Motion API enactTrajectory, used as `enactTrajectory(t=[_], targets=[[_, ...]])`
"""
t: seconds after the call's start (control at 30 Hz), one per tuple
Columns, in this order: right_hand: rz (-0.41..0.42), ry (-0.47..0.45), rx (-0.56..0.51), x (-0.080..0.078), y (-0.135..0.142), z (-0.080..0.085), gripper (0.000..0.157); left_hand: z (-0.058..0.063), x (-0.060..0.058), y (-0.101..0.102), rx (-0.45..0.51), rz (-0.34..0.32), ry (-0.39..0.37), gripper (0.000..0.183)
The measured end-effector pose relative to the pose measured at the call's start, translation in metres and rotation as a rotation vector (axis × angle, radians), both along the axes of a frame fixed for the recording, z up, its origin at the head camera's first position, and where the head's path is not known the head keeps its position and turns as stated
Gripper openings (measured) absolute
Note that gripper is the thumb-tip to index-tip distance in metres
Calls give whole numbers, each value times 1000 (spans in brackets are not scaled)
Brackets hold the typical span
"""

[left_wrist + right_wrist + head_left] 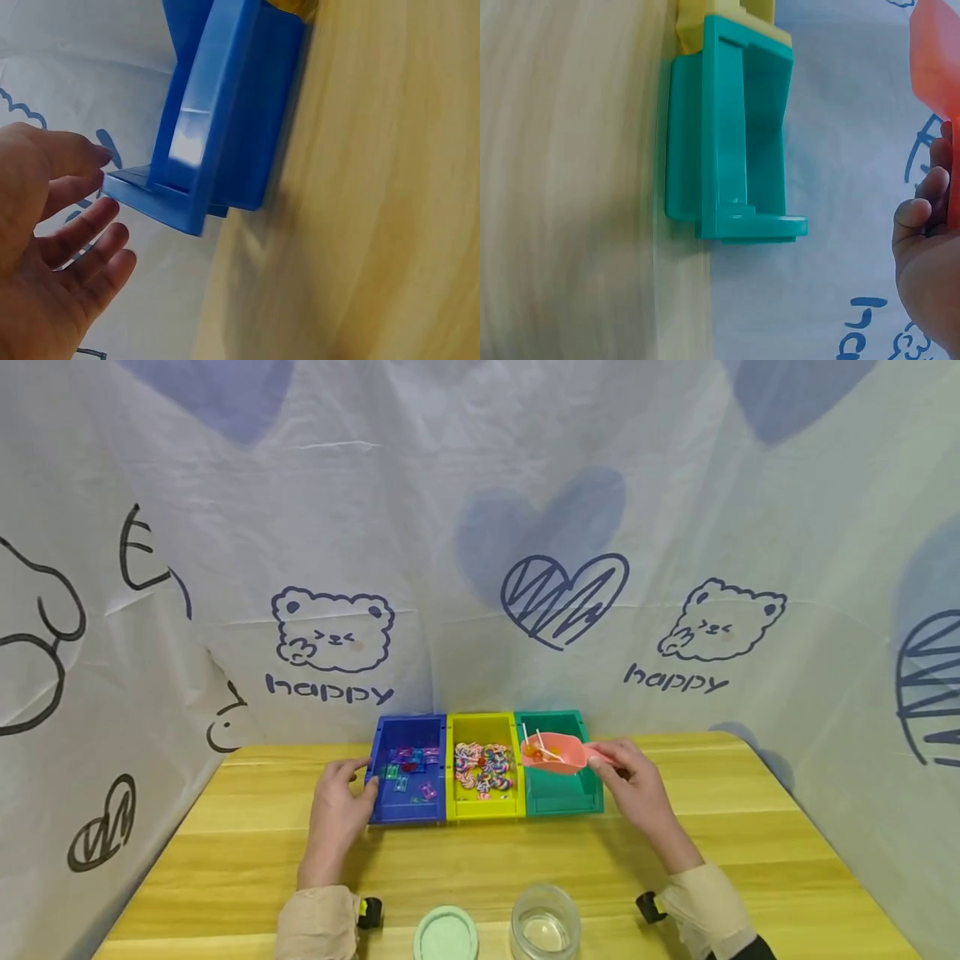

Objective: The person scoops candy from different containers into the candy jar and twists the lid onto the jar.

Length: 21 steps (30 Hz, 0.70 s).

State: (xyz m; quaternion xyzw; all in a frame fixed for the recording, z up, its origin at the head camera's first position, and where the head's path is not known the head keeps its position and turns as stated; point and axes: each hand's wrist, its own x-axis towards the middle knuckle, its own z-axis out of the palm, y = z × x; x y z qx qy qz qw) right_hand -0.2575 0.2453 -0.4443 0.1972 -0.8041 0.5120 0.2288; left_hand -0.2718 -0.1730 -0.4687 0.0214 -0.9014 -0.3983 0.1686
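Okay, pink scoop point(573, 757) is up over the green bin point(564, 802) with a few lollipops point(537, 750) aboard, sticks poking past its rim. Right hand point(634, 779) is wrapped on the handle. Left hand point(340, 799) is loosely spread at the outer side of the blue bin point(408, 814), touching the rim; how firmly, I can't tell.

I read the step as carrying a loaded scoop. I'd hold the bowl level, mouth slightly high, since those round heads look apt to roll out. Turn the wrist slowly and give the sticks room over the bin walls. Left fingers should brace the bins, not shove them.

Materials: scoop looks like translucent plastic, trough-shaped. Bins look like glossy moulded plastic, boxy, broad-lipped, side by side. Yellow bin point(485, 810) holds swirled candies point(480, 768); blue has small shiny see-through pieces point(402, 783). Clear round jar point(545, 920), mouth uncovered, sits beside a pale green lid point(446, 935) on the wood-grain surface point(465, 864). Jar could be glass or plastic, can't tell.
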Motion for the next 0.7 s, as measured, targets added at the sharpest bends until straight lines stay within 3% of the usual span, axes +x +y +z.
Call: enactTrajectory(t=[0.2,0.33,0.7], targets=[[64,27,-26,13,-1,-1,26,12,5,4,-6,-7,64,41],[88,5,-19,19,1,-2,25,22,9,9,-15,-75,101,44],[237,-44,-44,28,12,7,25,37,28,40,167,-502,158,68]])
